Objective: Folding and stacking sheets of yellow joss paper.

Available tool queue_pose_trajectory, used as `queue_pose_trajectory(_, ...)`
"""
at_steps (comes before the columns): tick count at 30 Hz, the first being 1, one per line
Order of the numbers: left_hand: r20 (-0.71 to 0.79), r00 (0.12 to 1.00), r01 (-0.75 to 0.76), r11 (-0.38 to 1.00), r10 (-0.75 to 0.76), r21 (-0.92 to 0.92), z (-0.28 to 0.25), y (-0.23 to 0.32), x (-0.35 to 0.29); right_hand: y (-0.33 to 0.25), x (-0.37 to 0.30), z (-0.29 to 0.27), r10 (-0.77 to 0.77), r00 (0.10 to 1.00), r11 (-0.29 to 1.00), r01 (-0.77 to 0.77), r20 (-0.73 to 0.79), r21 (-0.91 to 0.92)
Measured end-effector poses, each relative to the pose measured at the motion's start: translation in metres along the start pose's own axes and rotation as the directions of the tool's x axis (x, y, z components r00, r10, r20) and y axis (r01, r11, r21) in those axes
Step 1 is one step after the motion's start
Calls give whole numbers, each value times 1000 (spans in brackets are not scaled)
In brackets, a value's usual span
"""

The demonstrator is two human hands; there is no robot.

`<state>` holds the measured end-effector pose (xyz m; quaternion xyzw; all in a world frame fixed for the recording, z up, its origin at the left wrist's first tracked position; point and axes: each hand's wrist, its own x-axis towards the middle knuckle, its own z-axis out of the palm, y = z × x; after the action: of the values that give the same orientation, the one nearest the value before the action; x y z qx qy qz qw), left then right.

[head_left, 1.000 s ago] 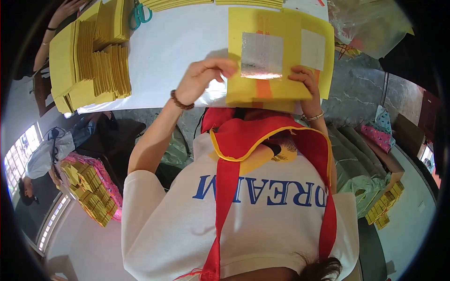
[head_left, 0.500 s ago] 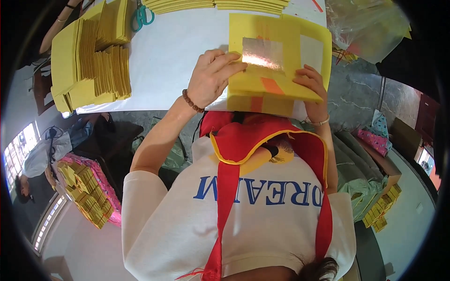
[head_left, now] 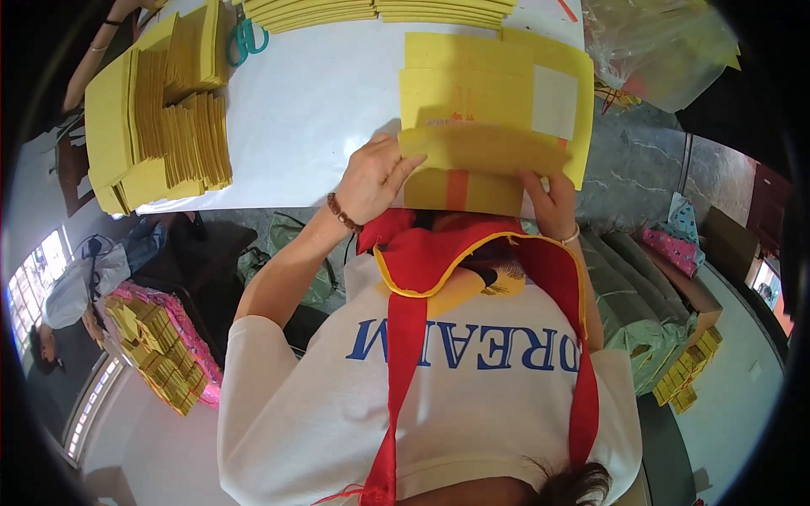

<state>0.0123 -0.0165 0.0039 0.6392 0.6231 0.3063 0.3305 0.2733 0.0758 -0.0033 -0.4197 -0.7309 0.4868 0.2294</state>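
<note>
A yellow sheet (head_left: 485, 150) lies at the near edge of a white table (head_left: 308, 118), toward the right, in front of a seated-height view of a person's chest. Its middle part stands raised in a fold running from left to right, and an orange strip (head_left: 456, 191) crosses the part nearest the body. The left hand (head_left: 371, 179) is at the left end of the fold, thumb and fingers close together, holding the paper's edge. The right hand (head_left: 550, 202) is at the right end, its fingers slightly spread and touching the paper; whether they grip it cannot be told. Just beyond and to the right, another yellow sheet bears a white square (head_left: 554, 103). At the far left stand packed stacks of folded yellow paper (head_left: 196, 139), with teal-handled scissors (head_left: 246, 42) beside them. More yellow piles (head_left: 312, 10) line the far edge. A clear plastic bag (head_left: 658, 51) sits far right. Another person's arm (head_left: 89, 66) reaches in at the far left. The wearer has a white shirt (head_left: 498, 413) and a red apron (head_left: 439, 257) trimmed in yellow.
</note>
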Motion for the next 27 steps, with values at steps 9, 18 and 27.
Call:
queue_pose_trajectory(9,2,896,401,809,-443,-430,15,-11,15,-10,37,10,214,965,966,-186,-155,179)
queue_pose_trajectory(18,13,820,496,699,-572,-515,20,-17,25,-8,45,18,199,960,979,-202,-196,7)
queue_pose_trajectory(27,-29,823,399,615,-567,-680,20,-18,27,-3,46,25,161,948,983,-179,-274,-45)
